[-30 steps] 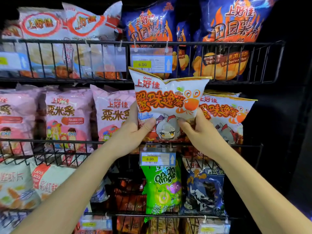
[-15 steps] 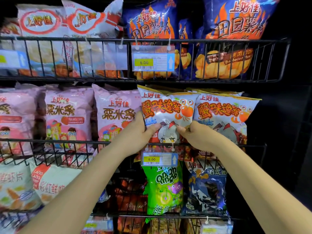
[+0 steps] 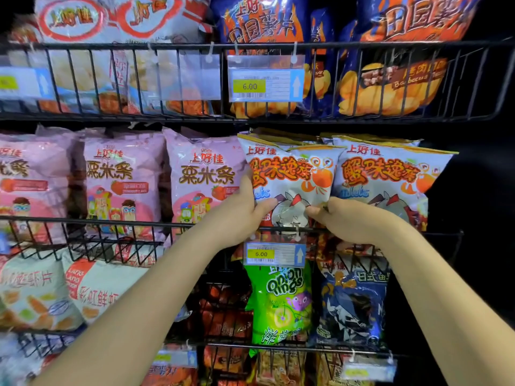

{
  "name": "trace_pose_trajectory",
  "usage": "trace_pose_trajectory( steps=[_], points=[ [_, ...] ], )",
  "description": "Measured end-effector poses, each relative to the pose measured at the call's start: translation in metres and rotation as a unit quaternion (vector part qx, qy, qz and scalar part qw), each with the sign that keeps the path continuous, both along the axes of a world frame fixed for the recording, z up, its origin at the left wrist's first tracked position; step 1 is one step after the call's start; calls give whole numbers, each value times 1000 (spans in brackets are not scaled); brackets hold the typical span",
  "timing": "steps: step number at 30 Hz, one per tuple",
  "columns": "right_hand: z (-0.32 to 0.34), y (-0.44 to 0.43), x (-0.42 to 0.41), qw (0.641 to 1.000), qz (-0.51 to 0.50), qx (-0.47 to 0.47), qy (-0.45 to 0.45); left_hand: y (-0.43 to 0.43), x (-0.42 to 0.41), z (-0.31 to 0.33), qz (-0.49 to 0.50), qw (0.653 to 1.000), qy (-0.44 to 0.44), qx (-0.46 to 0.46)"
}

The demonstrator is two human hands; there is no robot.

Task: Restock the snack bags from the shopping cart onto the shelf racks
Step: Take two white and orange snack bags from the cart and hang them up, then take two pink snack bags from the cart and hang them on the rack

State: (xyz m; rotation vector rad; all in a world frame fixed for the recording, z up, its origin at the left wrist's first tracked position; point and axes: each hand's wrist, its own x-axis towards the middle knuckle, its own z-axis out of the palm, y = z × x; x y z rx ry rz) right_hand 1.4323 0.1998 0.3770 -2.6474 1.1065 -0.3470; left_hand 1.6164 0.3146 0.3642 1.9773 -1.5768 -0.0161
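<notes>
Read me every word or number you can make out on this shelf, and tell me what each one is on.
"6.00": upper price tag
"6.00": lower price tag
"Onion Rings": green bag
"上好佳": crab bag
"粟米条": pink bag
"田园薯片": blue bag
Fine print on both tags: too blurred to read.

Black wire racks [image 3: 167,117] run in tiers across the view, one above another, each with a low front rail. Clear price-tag holders [image 3: 266,79] hang from those rails. Beyond the racks' right ends lies a dark, unlit area [image 3: 490,190].
</notes>
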Motion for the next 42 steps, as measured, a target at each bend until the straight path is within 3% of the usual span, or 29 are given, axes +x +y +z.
trace_pose_trajectory(
  steps=[5,10,14,18,22,27,34,42],
  points=[
    [-4,8,-12,998,-46,-41,-23,5,2,-9,59,996,-29,-59],
    [-12,22,-27,987,-53,-102,-115,26,-14,-19,150,976,-110,-114],
    [-12,42,-49,970,-36,-216,-108,37,-37,-24,132,954,-187,-196],
    [-23,55,-79,946,-47,-315,-63,38,-70,-27,60,948,-221,-223],
    [-48,64,-113,938,-81,-332,-51,21,-103,-41,-42,955,-235,-174],
    [-86,87,-163,935,-168,-311,-18,6,-151,-65,-128,955,-236,-130],
    [-131,138,-252,913,-327,-243,14,-14,-232,-109,-287,925,-223,-111],
    [-165,220,-375,856,-486,-170,47,-3,-382,-142,-451,863,-203,-104]
  ],
)
